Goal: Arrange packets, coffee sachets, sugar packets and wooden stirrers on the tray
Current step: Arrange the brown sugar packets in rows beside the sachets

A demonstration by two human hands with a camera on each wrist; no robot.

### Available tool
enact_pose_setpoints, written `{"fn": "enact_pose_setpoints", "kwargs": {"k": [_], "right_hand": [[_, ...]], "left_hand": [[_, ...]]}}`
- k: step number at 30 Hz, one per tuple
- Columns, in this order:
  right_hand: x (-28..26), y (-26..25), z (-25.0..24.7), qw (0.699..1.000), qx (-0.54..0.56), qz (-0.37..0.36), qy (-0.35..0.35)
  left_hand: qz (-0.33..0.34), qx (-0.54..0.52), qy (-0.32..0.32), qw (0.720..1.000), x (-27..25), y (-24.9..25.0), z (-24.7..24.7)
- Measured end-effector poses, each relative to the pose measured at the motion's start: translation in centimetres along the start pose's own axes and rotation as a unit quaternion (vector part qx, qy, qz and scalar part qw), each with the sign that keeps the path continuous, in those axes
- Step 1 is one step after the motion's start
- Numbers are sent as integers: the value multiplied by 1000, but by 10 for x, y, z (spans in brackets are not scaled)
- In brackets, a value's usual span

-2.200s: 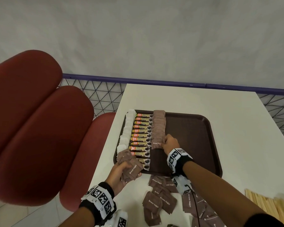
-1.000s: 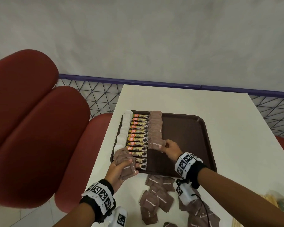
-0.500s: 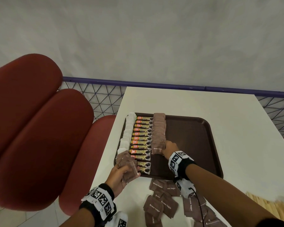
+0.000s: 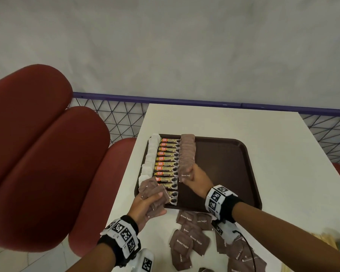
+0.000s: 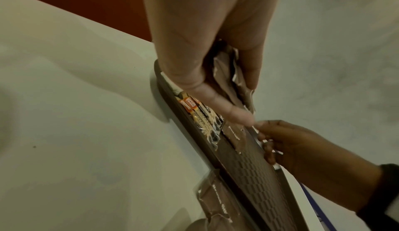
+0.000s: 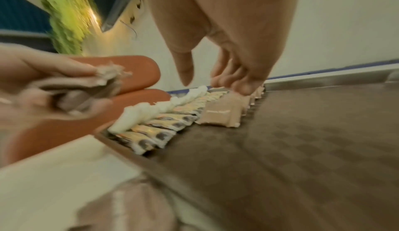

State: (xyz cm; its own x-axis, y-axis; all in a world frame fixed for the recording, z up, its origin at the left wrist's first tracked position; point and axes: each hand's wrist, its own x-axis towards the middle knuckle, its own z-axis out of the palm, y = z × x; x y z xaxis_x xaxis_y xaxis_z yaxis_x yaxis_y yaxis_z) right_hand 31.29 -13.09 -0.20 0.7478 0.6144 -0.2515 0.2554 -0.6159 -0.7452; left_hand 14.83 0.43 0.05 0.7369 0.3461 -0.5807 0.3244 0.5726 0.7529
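Observation:
A dark brown tray [image 4: 224, 169] lies on the white table [image 4: 234, 122]. Along its left side run a column of white packets [image 4: 151, 154], a column of coffee sachets [image 4: 167, 163] and a column of brown sugar packets [image 4: 187, 152]. My right hand [image 4: 188, 172] presses its fingertips [image 6: 236, 85] on the nearest brown sugar packet [image 6: 220, 113] of that column, thumb held apart. My left hand [image 4: 155, 197] grips a stack of brown sugar packets [image 5: 228, 74] above the tray's near left corner. Wooden stirrers [image 4: 326, 239] show blurred at the right edge.
Several loose brown sugar packets [image 4: 188, 242] lie on the table in front of the tray. Red padded seats [image 4: 37, 163] stand to the left, and a purple rail [image 4: 204, 104] with wire mesh runs behind the table. The tray's right half is bare.
My right hand carried a brown sugar packet to the near end of the brown column and set it down there. My left hand stayed by the tray corner with its stack.

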Motion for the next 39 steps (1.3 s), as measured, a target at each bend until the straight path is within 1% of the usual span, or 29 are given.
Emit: {"fn": "enact_pose_setpoints", "kwargs": {"k": [2, 4, 6, 7, 10, 13, 16, 18, 20, 23, 25, 27, 31, 33, 37, 39], "right_hand": [[-14, -11, 3, 994, 74, -13, -82], [-23, -17, 8, 982, 117, -23, -146], [-29, -19, 16, 972, 150, -29, -177], [-30, -18, 20, 969, 168, -31, -181], [-31, -17, 29, 961, 216, -31, -170], [-27, -14, 29, 963, 219, -30, -152], [-23, -13, 22, 972, 208, -19, -108], [-17, -10, 18, 976, 207, 4, -70], [-10, -3, 13, 979, 199, 40, -17], [0, 13, 4, 983, 151, 93, 53], [4, 21, 0, 986, 100, 115, 68], [7, 26, -3, 989, 59, 124, 59], [16, 28, 3, 990, -21, 141, 19], [21, 27, 6, 988, -63, 140, 15], [25, 22, 6, 973, -200, 116, 7], [26, 21, 7, 965, -239, 103, 22]], "left_hand": [[3, 7, -4, 1000, -1, 0, 4], [5, 17, -8, 1000, -1, 0, 8], [3, 20, -17, 1000, -1, 0, 12], [0, 19, -22, 1000, -2, 0, 13], [-7, 14, -32, 999, -3, 0, 16], [-14, -2, -35, 999, -2, 1, 15], [-23, -26, -34, 999, -2, 3, 13], [-28, -53, -25, 998, 0, 3, 12], [-32, -71, -29, 997, 1, 3, 11], [-34, -85, -43, 995, 1, 3, 8], [-35, -94, -33, 994, 2, 3, 5], [-36, -101, -22, 994, 3, 2, 3], [-34, -94, -13, 995, 6, 2, 0], [-32, -85, -9, 996, 6, 2, -3], [-33, -57, 0, 998, 6, 1, -8], [-29, -30, 5, 999, 6, 1, -10]]}}
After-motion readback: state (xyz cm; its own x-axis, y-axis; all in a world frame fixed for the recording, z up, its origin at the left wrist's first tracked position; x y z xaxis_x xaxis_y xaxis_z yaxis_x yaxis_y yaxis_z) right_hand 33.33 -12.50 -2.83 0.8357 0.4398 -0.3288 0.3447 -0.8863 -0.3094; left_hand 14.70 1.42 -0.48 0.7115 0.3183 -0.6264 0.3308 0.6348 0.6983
